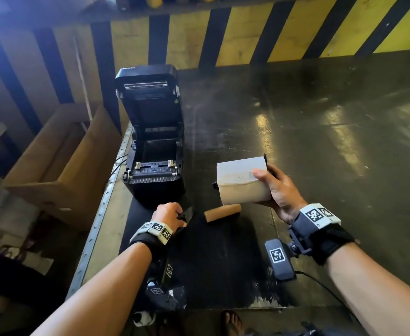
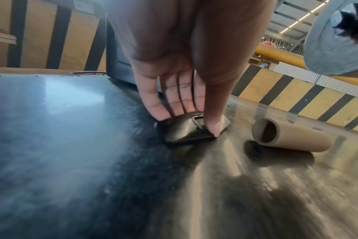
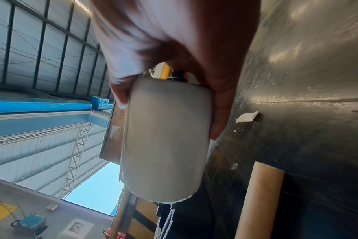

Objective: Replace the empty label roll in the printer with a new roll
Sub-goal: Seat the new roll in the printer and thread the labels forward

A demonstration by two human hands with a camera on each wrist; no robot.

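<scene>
The right hand (image 1: 280, 190) grips the new label roll (image 1: 242, 181) from its right end, held above the table (image 1: 320, 141) with the long axis running left to right, a black spindle stub showing at each end. The left hand (image 2: 174, 90) pinches a flat black end plate (image 2: 186, 129) lying on the table beside the empty cardboard core (image 2: 292, 135). The open printer (image 1: 154, 151), bay vacant, stands ahead-left (nearer the left hand); in my judgement the plate must travel right to the roll's free left end.
</scene>
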